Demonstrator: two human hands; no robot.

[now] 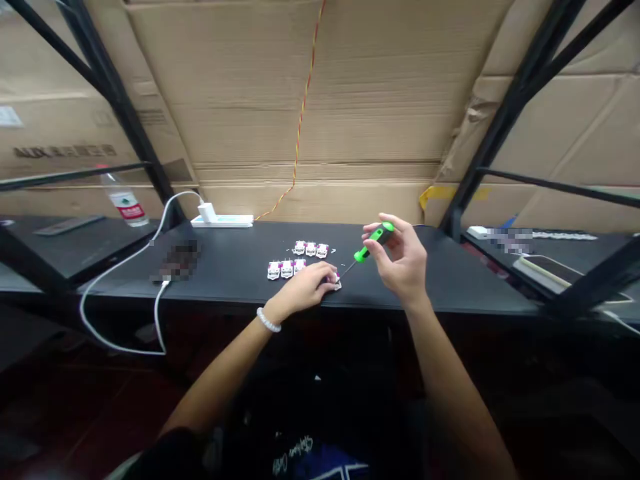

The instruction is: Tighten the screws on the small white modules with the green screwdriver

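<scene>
Near the table's front edge, my left hand [315, 283] is closed on a small white and purple part [339, 285], mostly hidden by its fingers. My right hand [403, 260] grips a green and black screwdriver [373, 243], tilted so that its thin shaft points down and left to that part. Whether the tip touches it I cannot make out. Just left of my left hand stands a row of similar white and purple parts [287, 269]. Behind them is a second row of three such parts [311, 249], with tiny loose pieces at both ends.
A white power strip [223, 221] with a plugged-in charger [207, 212] lies at the back left. Its white cable [85, 303] loops to a blurred device [177, 260]. Black metal posts [133, 127] frame the black table [240, 250]. A bottle [127, 203] stands beyond the left post.
</scene>
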